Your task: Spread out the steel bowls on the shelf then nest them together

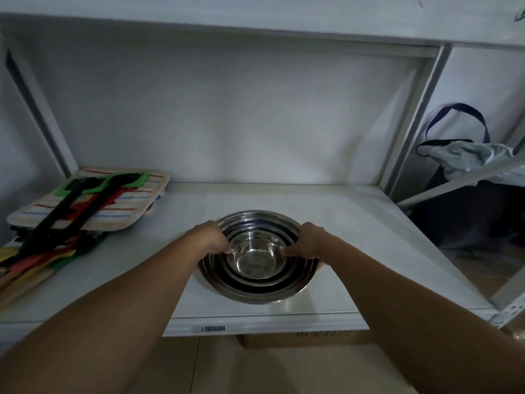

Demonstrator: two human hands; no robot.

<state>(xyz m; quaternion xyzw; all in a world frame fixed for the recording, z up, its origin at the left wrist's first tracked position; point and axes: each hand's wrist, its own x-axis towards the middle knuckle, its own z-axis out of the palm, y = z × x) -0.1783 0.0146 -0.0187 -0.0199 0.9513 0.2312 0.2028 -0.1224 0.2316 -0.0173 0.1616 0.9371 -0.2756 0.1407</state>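
Several shiny steel bowls sit nested as one stack (257, 291) on the white shelf (355, 228), near its front edge. The smallest bowl (257, 261) lies in the middle. My left hand (211, 237) grips the stack's left rim, fingertips curled over the inner bowls' edges. My right hand (311, 240) grips the right rim the same way, thumb under the outer edge. Both forearms reach in from below.
A striped pot holder (93, 200) with black, red and green utensils (56, 231) lies at the shelf's left. A metal upright (409, 120) bounds the right side, with a bag (466, 155) beyond it. A barcode label (213, 328) marks the front edge.
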